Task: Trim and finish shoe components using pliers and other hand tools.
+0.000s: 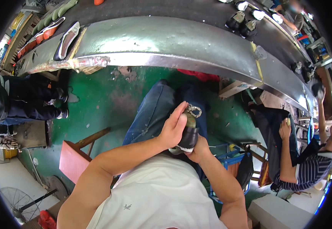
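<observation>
A black shoe upper [188,138] with a pale stitched edge is held over my lap, between both hands. Inside it sits a greenish form [191,121], with a crinkled, greyish ring-shaped piece [195,111] at its far end. My left hand [173,128] presses along the shoe's left side, its fingers close together and pointing away from me. Around the near right end, my right hand [200,149] is closed on the shoe; most of its fingers are hidden behind it. The shoe's underside is partly hidden.
A metal-edged conveyor bench [143,38] curves across in front, carrying shoe soles [67,41] at left and black shoes [236,21] at right. A pink seat [73,161], a blue-framed stool [227,160] and a fan [19,206] stand nearby. People sit on both sides.
</observation>
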`<state>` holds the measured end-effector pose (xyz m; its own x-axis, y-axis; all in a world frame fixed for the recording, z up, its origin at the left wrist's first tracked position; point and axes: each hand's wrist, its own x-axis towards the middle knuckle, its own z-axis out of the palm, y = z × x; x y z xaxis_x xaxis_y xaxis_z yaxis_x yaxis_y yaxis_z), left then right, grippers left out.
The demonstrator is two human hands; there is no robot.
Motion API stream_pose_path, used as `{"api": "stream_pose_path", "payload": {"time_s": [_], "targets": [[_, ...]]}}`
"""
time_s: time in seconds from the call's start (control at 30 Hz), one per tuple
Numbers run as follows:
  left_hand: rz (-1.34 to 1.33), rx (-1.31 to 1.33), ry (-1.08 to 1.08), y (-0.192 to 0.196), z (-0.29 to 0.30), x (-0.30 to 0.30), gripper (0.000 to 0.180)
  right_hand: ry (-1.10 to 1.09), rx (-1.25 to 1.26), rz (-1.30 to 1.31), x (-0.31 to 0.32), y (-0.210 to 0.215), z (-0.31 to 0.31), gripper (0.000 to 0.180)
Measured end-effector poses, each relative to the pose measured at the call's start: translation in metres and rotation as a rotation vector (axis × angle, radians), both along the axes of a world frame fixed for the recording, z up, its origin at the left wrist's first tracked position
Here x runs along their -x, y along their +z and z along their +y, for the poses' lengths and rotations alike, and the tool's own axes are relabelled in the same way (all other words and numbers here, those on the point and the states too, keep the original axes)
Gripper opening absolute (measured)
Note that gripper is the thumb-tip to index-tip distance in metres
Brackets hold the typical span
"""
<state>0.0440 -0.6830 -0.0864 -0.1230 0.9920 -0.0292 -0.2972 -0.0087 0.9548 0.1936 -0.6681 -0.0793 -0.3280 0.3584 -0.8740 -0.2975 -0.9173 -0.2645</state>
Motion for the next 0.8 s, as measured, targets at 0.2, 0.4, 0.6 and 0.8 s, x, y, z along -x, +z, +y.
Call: {"api": "stream_pose_path", "payload": {"time_s": [0.2, 0.4, 0.6, 0.8], "targets": [[0.707, -0.559, -0.143, 0.024, 0.001, 0.035, 0.098, 0.643, -0.169, -0.214, -0.023, 0.007, 0.029, 0.036], [0.699, -0.653, -0.152, 0.017, 0.002, 0.051, 0.095, 0.380, -1.835, -0.596, 0.001, 0.045, 0.045, 0.022], [0.632, -0.726, -0.144, -0.007, 0.000, 0.048, 0.083, 0.339, -1.918, -0.414, 0.001, 0.017, 0.046, 0.021], [0.678, -0.776, -0.122, -0.018, 0.000, 0.044, 0.070, 0.464, -1.947, -0.239, 0.013, 0.013, 0.065, 0.037]]}}
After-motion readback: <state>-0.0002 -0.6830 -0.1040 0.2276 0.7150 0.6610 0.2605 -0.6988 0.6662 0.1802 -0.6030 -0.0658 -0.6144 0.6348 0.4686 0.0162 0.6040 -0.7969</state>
